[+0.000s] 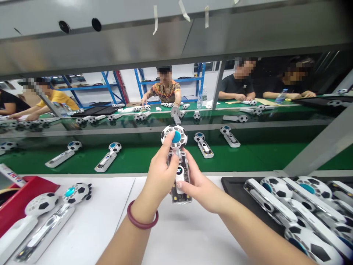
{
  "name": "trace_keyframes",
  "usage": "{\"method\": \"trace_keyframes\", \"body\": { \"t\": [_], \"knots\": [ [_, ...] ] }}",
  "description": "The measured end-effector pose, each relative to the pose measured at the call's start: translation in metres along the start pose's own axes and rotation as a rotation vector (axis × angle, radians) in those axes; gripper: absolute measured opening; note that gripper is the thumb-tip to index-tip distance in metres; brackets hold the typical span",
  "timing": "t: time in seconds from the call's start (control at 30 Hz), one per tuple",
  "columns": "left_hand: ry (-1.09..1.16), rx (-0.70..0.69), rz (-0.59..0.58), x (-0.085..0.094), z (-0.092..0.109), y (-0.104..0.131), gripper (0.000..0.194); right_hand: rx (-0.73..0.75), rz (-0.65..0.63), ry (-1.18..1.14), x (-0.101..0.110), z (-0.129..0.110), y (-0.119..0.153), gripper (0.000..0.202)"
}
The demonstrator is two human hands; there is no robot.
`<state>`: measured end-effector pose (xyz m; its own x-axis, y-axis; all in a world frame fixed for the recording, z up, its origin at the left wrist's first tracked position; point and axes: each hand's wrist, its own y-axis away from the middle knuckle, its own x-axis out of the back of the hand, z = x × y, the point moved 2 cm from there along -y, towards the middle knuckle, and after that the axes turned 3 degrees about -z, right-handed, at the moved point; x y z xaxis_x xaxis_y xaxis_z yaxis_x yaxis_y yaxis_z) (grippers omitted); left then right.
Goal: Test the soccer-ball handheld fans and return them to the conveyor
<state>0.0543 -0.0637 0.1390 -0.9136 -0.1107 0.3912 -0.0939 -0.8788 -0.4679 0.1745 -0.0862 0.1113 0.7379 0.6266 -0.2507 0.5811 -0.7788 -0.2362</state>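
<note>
We hold a handheld fan [184,165] in both hands over the near side of the white bench [171,235], its football-patterned head [179,145] pointing away from us and its clear handle towards us. Our left hand [158,175] is closed around the neck area, with the index fingertip on the blue disc [177,137] at the middle of the head and the thumb close to the joint. Our right hand [205,193] is wrapped narrowly about the handle from the other side, its thumb at the lower end of the white panel [179,179]. A small round display [180,170] is lit there; its figures are too small to read surely, and we cannot tell whether the thumb is pressing.

To handle it well, we want the right hand to carry the weight low on the handle, so that the left finger can rest lightly on the disc without twisting the neck. The thumb is best set clear of the display, and the grip gentle, as the clear shell looks smooth and could slip.

More fans lie in the black tray [228,183] to our right, and two rest beside the red bin [41,184] to our left. Others are spaced along the green surface [149,162] ahead, beyond which a person [165,92] reaches forward.
</note>
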Motion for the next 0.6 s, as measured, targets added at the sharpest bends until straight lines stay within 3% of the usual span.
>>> {"method": "trace_keyframes", "body": {
  "t": [0.37, 0.6],
  "knots": [
    [-0.123, -0.030, -0.085, 0.012, 0.017, 0.004, 0.062, 0.065, 0.167, -0.020, 0.001, -0.004, -0.003, 0.082],
    [-0.171, -0.142, 0.005, 0.025, 0.036, 0.012, 0.035, 0.078, 0.215, -0.063, 0.009, -0.015, -0.002, 0.089]
  ]
}}
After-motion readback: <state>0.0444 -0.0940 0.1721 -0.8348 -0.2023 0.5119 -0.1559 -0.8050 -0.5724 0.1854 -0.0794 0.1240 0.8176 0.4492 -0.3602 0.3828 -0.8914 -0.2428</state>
